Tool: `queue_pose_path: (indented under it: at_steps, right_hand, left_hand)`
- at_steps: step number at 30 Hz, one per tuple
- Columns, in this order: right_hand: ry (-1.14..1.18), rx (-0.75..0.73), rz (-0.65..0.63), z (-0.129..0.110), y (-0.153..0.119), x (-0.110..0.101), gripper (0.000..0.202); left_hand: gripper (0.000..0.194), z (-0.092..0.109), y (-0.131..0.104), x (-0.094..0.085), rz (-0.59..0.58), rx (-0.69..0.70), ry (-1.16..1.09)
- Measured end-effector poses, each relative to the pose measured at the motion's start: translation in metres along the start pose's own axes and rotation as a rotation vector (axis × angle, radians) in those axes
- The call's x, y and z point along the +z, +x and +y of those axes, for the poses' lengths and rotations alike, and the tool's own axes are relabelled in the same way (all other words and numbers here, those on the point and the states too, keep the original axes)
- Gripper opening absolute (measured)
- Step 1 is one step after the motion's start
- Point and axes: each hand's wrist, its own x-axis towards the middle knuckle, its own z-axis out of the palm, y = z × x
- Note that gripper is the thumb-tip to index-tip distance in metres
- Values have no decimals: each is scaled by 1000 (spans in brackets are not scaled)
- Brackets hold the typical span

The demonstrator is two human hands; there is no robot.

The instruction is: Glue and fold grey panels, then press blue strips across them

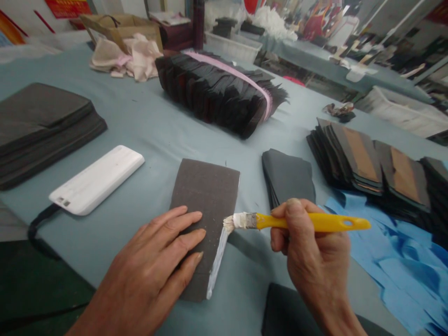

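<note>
A dark grey-brown rectangular piece (206, 186) lies on the blue-grey table. My left hand (161, 261) rests on its left part, palm down with the fingers spread a little. Between the thumb and fingers of my right hand (308, 247) is a yellow-handled brush (315, 221), held almost level. White paste coats its bristles, which touch the right edge of the piece. A white paste strip (217, 261) runs from the bristles down that edge to the near corner.
A white device (98, 179) with a black cable and dark stacked sheets (42, 126) are at left. Behind is a black bundle (217, 91) with a pink band. Dark pieces (290, 175), stacks with brown patches (364, 154) and blue scraps (402, 261) lie at right.
</note>
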Motion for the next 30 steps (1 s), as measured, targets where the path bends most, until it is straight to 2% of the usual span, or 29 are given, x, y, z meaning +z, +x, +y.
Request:
queue_pose_path:
  at_steps: [8, 20, 30]
  right_hand:
    - [12, 30, -42, -3, 21, 0, 49]
    - [-69, -51, -103, -6, 52, 5, 44]
    - [-75, -70, -91, 1, 71, 7, 38]
  left_hand:
    - [28, -1, -2, -2, -54, -9, -71]
    - [34, -7, -8, 2, -41, 40, -52]
    - [36, -11, -11, 4, -31, 32, -50]
